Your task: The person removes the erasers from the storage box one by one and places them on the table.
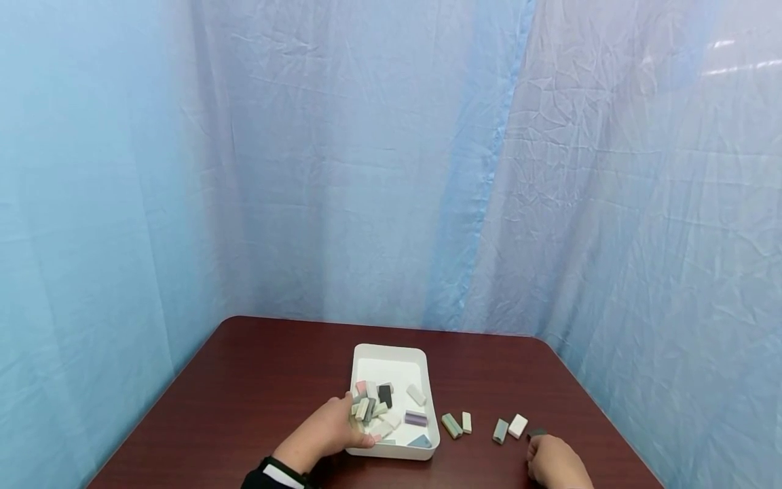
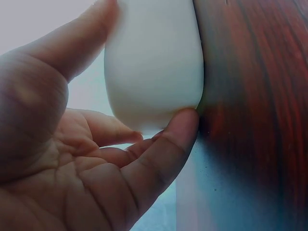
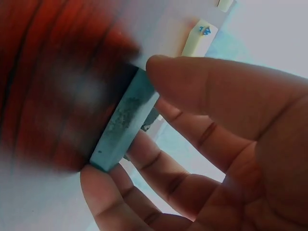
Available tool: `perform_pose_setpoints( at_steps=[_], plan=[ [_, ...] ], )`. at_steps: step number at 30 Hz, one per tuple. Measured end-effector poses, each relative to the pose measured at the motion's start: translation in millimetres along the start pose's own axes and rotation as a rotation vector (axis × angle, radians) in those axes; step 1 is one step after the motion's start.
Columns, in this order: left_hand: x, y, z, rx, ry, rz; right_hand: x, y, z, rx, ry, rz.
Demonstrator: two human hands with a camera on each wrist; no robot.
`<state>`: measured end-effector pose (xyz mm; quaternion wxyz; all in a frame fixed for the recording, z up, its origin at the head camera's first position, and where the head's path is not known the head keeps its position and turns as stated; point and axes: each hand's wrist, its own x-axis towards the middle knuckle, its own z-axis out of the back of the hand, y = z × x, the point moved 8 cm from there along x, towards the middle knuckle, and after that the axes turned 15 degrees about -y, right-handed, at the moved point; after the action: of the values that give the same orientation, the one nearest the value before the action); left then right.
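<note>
The person's left grip (image 1: 330, 429) holds the white rectangular plastic-looking tray (image 1: 391, 365) at its eight o'clock corner, thumb and fingers curled about the wall; the tray lies on the dark reddish-brown wood-grained counter (image 1: 287, 367), and small blocks are heaped inside it beside that grip. At the tray's four o'clock lies a purple rectangular block (image 1: 416, 419); at its five o'clock, a flat pale-blue piece (image 1: 420, 441); near its centre, a black rectangular block (image 1: 385, 396).

The person's right grip (image 1: 557, 462), well apart from the tray towards four o'clock, pinches a dark grey rectangular block (image 3: 124, 120) between thumb and fingers; whether that block touches the counter I cannot tell. Just beside it, between nine and ten o'clock, lies a white rectangular block (image 1: 518, 426); farther that way come a grey-green block (image 1: 500, 431), a narrow cream block (image 1: 467, 422) and a pale-green block (image 1: 452, 426); at twelve o'clock, beyond the counter, hangs pale-blue cloth (image 1: 366, 170).
</note>
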<state>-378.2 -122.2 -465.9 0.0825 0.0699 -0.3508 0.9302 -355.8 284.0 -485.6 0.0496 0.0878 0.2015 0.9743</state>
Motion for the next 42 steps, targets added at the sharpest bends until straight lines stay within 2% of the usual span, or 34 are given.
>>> perform_pose_setpoints(
  at_steps=[4,8,13,18,24,29,33,35,38,42],
  plan=[
    [0.1,0.3,-0.7,-0.005,0.006,-0.001,-0.1,2,6,-0.054,-0.002,-0.003],
    [0.6,0.8,-0.9,-0.005,0.006,-0.009,0.2,19,16,-0.07,-0.031,0.006],
    [1.3,1.1,-1.1,-0.008,0.009,-0.013,1.5,54,22,-0.023,-0.01,0.031],
    [1.7,0.4,-1.1,-0.007,0.009,-0.009,0.2,91,17,0.009,0.036,0.094],
    [1.4,0.9,-0.9,-0.009,0.015,-0.004,-4.5,142,12,0.176,0.095,0.208],
    [1.2,2.4,-0.4,-0.015,0.02,0.0,-5.4,191,0,0.246,0.119,0.378],
    [0.5,1.8,0.7,-0.003,-0.005,-0.016,-8.2,225,-16,0.243,0.099,0.521],
    [-0.1,1.3,0.9,-0.001,-0.015,-0.021,-9.5,237,-25,0.244,0.109,0.561],
    [-0.5,1.4,0.3,0.0,-0.017,-0.017,-9.0,245,-40,0.216,0.132,0.589],
    [-0.2,-0.4,1.3,-0.015,-0.026,-0.028,-6.5,245,-56,0.158,0.2,0.56]
  ],
)
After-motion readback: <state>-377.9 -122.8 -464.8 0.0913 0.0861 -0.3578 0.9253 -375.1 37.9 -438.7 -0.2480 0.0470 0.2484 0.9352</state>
